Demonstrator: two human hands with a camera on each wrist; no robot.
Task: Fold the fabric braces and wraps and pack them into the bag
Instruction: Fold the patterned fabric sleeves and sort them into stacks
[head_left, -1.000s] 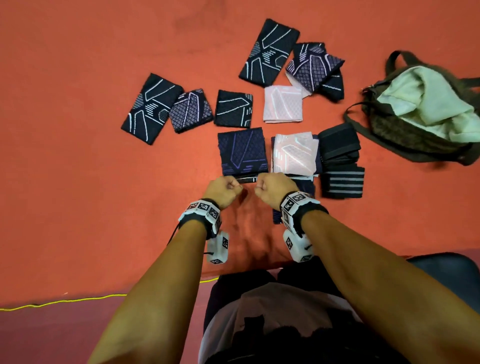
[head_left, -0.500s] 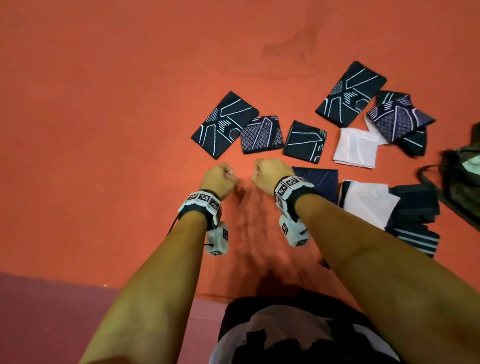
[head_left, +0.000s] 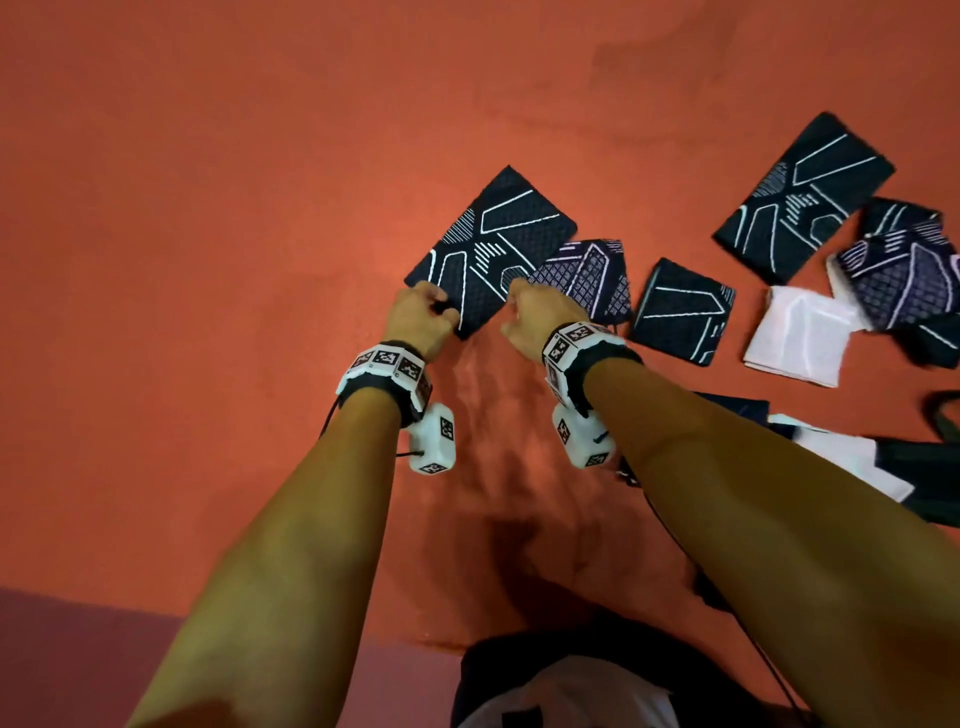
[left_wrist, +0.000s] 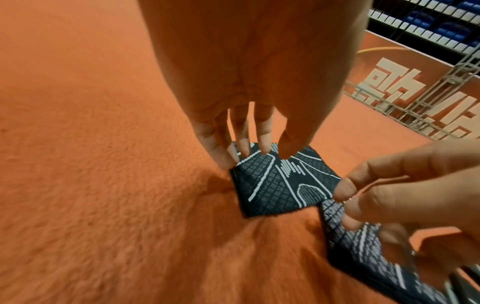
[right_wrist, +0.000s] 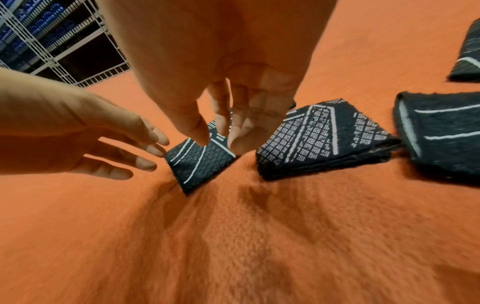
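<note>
Two hands meet at the near end of a long black brace (head_left: 488, 254) lying flat on the orange fleece blanket (head_left: 208, 260). The left hand (head_left: 418, 325) has relaxed, straight fingers touching the brace's left corner; the right hand (head_left: 540, 322) pinches its right corner between thumb and fingers. White lines cross its diamond-textured knit. Just beside it lies a grid-patterned folded wrap (right_wrist: 322, 139). Only the wrist views show wire shelving (right_wrist: 52, 41) behind.

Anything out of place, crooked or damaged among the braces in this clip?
Nothing damaged or spilled. The long black brace lies at a slant, and the pile at right overlaps untidily. Left hand and right hand reach its near end.
</note>
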